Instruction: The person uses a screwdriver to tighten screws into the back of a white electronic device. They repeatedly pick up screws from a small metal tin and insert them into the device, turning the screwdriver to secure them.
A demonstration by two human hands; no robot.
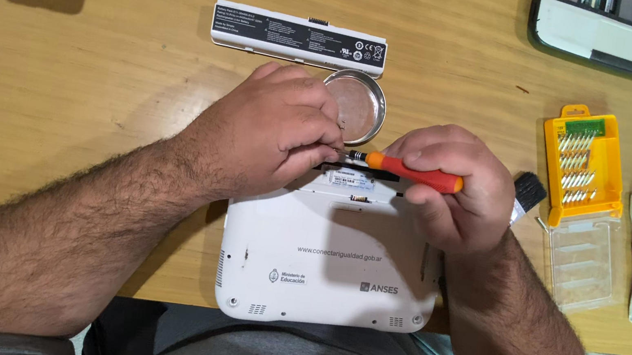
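One wooden counter (54,108) carries everything. One white laptop (329,262) lies upside down at its near edge, one long battery (300,38) beyond it, one yellow bit case (584,162) to the right, and one round metal dish (355,105). One orange screwdriver (414,172) lies level over the laptop's far edge: right hand (454,189) fingers closed round the handle, left hand (277,135) fingers pinched at the tip.

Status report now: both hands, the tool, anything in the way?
Right hand grips orange screwdriver; left hand pinches its tip. White laptop lies underside up. Round metal dish close behind.
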